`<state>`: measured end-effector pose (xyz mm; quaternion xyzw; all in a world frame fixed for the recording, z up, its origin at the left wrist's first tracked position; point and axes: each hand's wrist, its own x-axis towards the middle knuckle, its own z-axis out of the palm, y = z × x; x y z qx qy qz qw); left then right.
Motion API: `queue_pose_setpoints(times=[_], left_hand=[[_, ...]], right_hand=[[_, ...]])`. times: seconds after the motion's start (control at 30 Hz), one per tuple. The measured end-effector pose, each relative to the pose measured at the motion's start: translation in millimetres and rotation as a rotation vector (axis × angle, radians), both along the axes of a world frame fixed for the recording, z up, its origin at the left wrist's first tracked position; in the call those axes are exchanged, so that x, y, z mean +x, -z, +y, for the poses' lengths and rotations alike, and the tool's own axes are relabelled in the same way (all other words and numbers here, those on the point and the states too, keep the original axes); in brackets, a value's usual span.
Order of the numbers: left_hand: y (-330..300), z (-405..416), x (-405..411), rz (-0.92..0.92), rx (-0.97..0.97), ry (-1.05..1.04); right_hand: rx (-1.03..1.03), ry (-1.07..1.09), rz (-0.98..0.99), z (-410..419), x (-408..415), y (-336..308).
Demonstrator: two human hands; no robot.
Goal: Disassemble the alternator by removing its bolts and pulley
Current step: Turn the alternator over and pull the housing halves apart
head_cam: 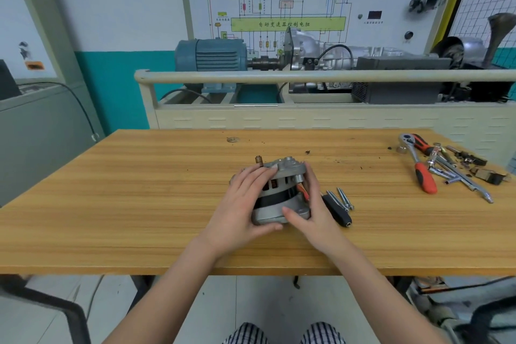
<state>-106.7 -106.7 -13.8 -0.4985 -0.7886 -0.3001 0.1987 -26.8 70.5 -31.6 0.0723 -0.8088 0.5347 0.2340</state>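
The alternator, a grey metal housing with a black middle band and copper windings showing through its slots, lies on its side in the middle of the wooden table. My left hand grips its left side, fingers over the top and thumb under the near end. My right hand grips its right side, thumb on the near housing. Long silver bolts lie just right of my right hand, beside a black-handled tool. The pulley is hidden.
A red-handled ratchet, a silver wrench and several small loose parts lie at the table's far right. Small debris dots the far middle. A beige training bench with a blue motor stands behind the table.
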Motion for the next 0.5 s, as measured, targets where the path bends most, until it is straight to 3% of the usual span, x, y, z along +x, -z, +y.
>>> queue_pose_setpoints(times=[0.17, 0.23, 0.5], left_hand=[[2, 4, 9, -0.147, 0.132, 0.037], [4, 6, 12, -0.16, 0.169, 0.034], [25, 2, 26, -0.022, 0.189, 0.01]], right_hand=[[0.147, 0.023, 0.083, 3, -2, -19], [0.118, 0.016, 0.106, 2, -2, -20], [0.095, 0.025, 0.226, -8, 8, 3]])
